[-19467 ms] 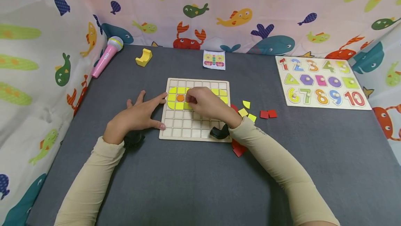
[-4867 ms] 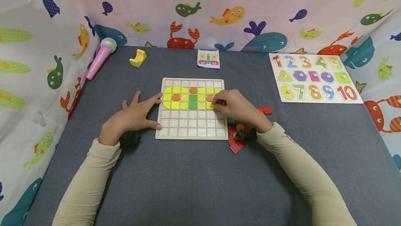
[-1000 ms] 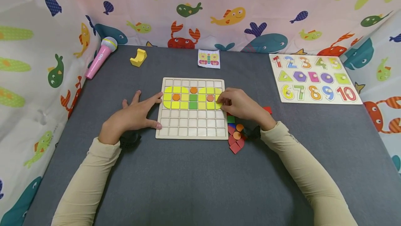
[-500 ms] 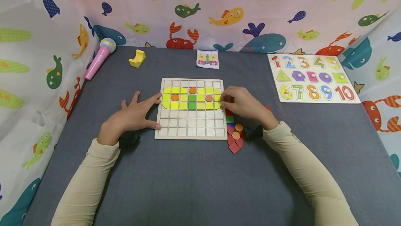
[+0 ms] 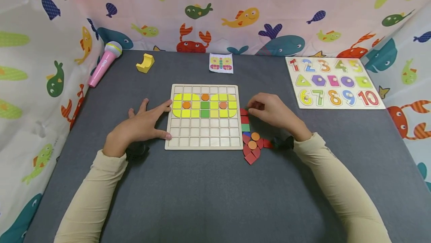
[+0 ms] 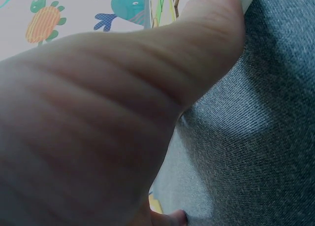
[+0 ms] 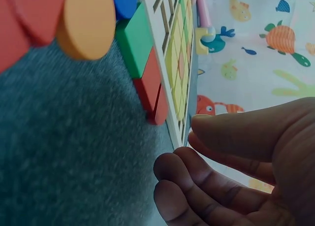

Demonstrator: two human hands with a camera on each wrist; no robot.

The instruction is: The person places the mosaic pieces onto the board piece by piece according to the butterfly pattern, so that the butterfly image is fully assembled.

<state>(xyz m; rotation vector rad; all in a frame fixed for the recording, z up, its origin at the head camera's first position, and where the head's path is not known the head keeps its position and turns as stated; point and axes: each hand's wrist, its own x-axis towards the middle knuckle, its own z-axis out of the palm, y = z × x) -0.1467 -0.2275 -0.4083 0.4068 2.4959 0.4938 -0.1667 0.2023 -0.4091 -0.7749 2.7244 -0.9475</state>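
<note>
A wooden grid board [image 5: 203, 148] lies on the grey table. Yellow tiles [image 5: 186, 113] form two rounded blocks in its upper half, each around an orange disc [image 5: 186, 105]. Between the blocks are green squares [image 5: 205, 109] with another orange disc above. My left hand [image 5: 134, 127] has its fingers spread, with fingertip and thumb touching the board's left edge. My right hand [image 5: 274, 110] hovers right of the board, its fingers loosely bent; the right wrist view shows nothing between thumb and fingers. Close by, red pieces [image 5: 244, 120] and a green square [image 5: 245, 127] lie along the board's right edge.
Below these sit more red pieces [image 5: 250, 158], orange discs [image 5: 252, 145] and a blue piece. A small pattern card [image 5: 220, 63] lies behind the board. Farther out are a number puzzle [image 5: 323, 81], a pink toy microphone [image 5: 101, 68] and a yellow block [image 5: 145, 63].
Over the longer span, green squares, orange discs and more yellow tiles have appeared on the board. Just now my right hand has moved right, off the last yellow corner. My left hand has stayed put.
</note>
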